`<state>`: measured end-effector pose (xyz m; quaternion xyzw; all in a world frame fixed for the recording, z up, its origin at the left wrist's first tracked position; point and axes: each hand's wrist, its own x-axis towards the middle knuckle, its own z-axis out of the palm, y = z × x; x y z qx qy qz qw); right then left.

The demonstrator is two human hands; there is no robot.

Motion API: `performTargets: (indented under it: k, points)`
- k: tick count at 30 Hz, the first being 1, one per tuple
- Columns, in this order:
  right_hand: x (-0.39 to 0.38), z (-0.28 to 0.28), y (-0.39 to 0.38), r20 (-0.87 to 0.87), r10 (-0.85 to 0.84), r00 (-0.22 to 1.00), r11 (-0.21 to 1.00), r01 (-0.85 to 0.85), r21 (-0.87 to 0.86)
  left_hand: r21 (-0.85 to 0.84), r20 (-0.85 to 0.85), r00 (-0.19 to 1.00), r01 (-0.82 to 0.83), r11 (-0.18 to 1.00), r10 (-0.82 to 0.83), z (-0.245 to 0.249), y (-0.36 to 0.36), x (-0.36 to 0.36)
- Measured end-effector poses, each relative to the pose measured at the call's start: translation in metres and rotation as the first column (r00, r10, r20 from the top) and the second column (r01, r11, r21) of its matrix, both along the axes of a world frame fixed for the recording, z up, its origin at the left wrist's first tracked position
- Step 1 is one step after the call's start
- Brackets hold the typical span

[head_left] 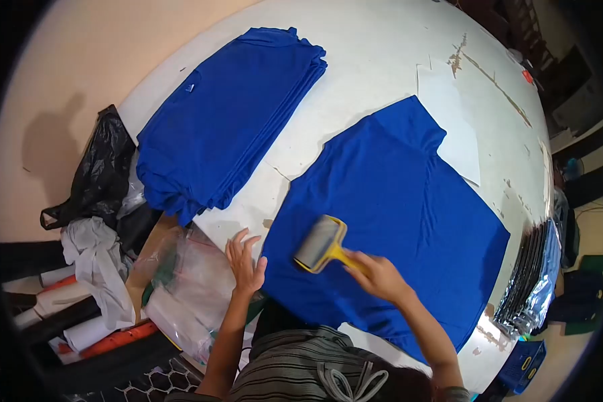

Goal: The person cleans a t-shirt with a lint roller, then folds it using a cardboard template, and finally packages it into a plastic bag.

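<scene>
A blue shirt (395,201) lies spread on the white table (375,60). My right hand (376,276) is closed around the yellow handle of a lint roller (320,244), whose grey cylinder rests on or just over the shirt's left part. My left hand (244,261) has its fingers apart and holds nothing; it is beside the shirt's left edge, near the table's front edge. A stack of folded blue shirts (228,114) lies on the table at the upper left.
White paper (452,127) lies partly under the shirt. Stacked plastic packages (532,281) stand at the table's right edge, with a blue basket (524,367) below. At left are a black plastic bag (104,167), grey cloth (97,268), rolls and clear plastic (194,281).
</scene>
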<state>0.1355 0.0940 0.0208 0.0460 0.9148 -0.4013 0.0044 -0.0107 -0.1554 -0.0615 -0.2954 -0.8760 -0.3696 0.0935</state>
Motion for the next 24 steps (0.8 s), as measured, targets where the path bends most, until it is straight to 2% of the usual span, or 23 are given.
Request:
performTargets:
  k: [3,6,8,10,13,15,17,20,22,24]
  points:
    - [-0.052,-0.009,-0.024,-0.069,-0.002,0.998,1.000,0.003,0.010,0.006,-0.001,1.000,-0.030,1.000,0.030,-0.004,0.002,0.002]
    - [-0.054,-0.013,-0.035,-0.032,-0.132,0.991,0.991,0.132,-0.017,-0.041,-0.008,0.999,-0.040,0.998,0.040,-0.002,0.005,0.003]
    - [-0.011,-0.012,-0.033,-0.005,-0.221,0.975,0.975,0.221,0.009,-0.124,-0.015,0.998,-0.065,0.990,0.063,0.001,0.008,0.004]
    - [0.054,-0.021,-0.032,-0.086,-0.332,0.939,0.943,0.331,-0.023,-0.099,-0.020,0.999,-0.030,0.995,0.028,-0.001,0.007,0.001]
    - [0.164,-0.016,-0.047,0.063,-0.486,0.871,0.873,0.488,-0.011,-0.068,-0.011,1.000,0.029,0.997,-0.030,-0.003,0.010,0.000]
    - [0.228,-0.024,-0.079,0.122,-0.614,0.779,0.785,0.619,-0.003,-0.169,-0.020,1.000,-0.023,0.985,0.019,0.004,0.017,0.003]
    - [0.247,-0.030,-0.102,0.145,-0.696,0.704,0.712,0.702,0.011,-0.217,-0.028,0.999,-0.022,0.976,0.016,0.004,0.022,0.002]
    - [0.222,-0.042,-0.128,0.003,-0.824,0.566,0.566,0.823,0.043,-0.211,-0.050,0.999,-0.009,0.978,-0.002,-0.003,0.014,0.001]
    - [0.159,-0.025,-0.101,-0.028,-0.816,0.578,0.572,0.813,0.106,-0.183,-0.043,0.999,-0.006,0.983,-0.002,-0.008,0.012,0.003]
    - [0.107,-0.019,-0.064,0.097,-0.817,0.569,0.573,0.819,0.016,-0.142,-0.024,0.999,-0.044,0.989,0.041,-0.011,0.010,0.001]
